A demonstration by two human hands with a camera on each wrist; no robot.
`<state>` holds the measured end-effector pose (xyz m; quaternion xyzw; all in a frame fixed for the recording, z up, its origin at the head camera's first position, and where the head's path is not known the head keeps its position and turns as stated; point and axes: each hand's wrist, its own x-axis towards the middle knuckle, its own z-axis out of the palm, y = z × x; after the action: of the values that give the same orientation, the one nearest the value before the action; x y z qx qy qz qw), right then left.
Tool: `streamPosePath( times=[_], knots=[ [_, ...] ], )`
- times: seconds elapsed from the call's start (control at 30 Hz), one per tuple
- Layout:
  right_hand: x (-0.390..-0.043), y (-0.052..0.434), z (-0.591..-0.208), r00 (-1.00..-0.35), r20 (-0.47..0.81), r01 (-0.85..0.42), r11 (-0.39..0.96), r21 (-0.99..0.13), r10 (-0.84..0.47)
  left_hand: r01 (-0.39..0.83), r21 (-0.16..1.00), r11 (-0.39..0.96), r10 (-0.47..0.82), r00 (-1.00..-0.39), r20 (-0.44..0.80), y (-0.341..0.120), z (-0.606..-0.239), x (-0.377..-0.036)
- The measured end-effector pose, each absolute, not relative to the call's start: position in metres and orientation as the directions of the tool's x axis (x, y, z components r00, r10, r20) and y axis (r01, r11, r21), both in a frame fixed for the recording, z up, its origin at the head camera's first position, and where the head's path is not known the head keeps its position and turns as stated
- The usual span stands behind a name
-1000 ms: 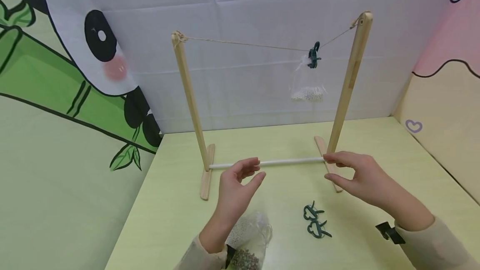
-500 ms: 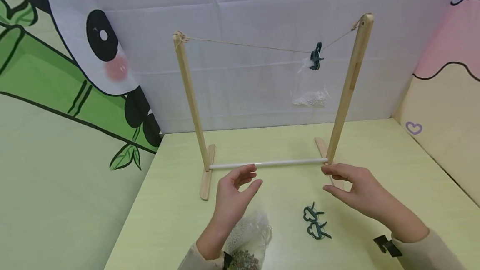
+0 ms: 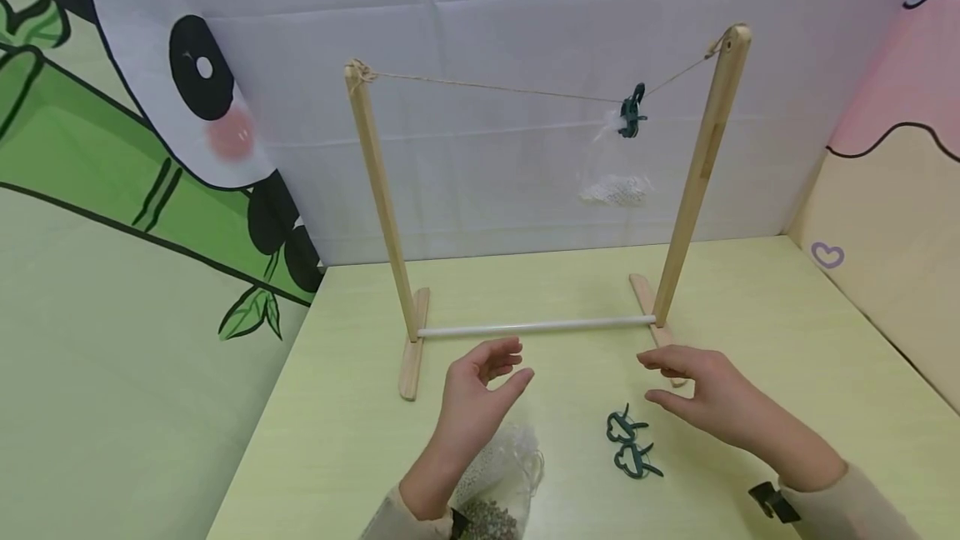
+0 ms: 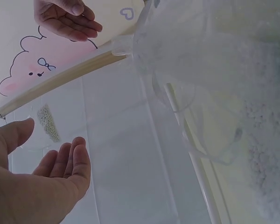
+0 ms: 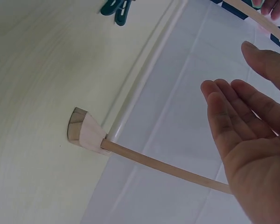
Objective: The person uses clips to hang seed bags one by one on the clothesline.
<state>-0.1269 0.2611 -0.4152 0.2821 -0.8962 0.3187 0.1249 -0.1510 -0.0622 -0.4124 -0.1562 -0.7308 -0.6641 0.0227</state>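
My left hand [image 3: 480, 390] hovers over the table with fingers loosely bent and thumb apart, holding nothing. Beneath its wrist lie clear bags [image 3: 495, 482], one with white grains and one with brownish grains. Over to the right, my right hand [image 3: 708, 394] is likewise empty, thumb and fingers apart, in front of the wooden stand's right foot. Two dark green clips [image 3: 630, 444] lie on the table between the hands. From the stand's string [image 3: 495, 88] hangs a clear bag of white grains [image 3: 617, 188], pinched by a dark green clip [image 3: 632, 113] toward the right end.
The stand has a left post [image 3: 381, 198], a right post [image 3: 701, 173] and a white rod [image 3: 540, 327] joining them low down. A pale cloth backdrop [image 3: 495, 198] rises behind it. Printed panels flank the table [image 3: 337, 457] on both sides.
My right hand has drawn back toward me from the stand's right post. The left hand has shifted slightly down, away from the white rod. The hanging bag sways a little.
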Motion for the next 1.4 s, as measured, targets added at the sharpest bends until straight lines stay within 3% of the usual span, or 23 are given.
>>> streamPosePath(
  times=[0.37, 0.7, 1.4],
  knots=[
    [-0.134, 0.259, -0.437, -0.852, 0.157, -0.482, 0.63, -0.609, -0.5, 0.252, 0.965, 0.078, 0.244, -0.943, 0.226, -0.056, -0.418, -0.152],
    [-0.14, 0.25, -0.458, -0.825, 0.018, -0.456, 0.646, -0.612, -0.565, 0.222, 0.974, 0.047, 0.268, -0.942, 0.202, -0.053, -0.421, -0.154],
    [-0.147, 0.251, -0.473, -0.747, 0.113, -0.634, 0.65, -0.42, -0.655, 0.225, 0.973, 0.053, 0.277, -0.939, 0.202, -0.051, -0.42, -0.153]
  ],
)
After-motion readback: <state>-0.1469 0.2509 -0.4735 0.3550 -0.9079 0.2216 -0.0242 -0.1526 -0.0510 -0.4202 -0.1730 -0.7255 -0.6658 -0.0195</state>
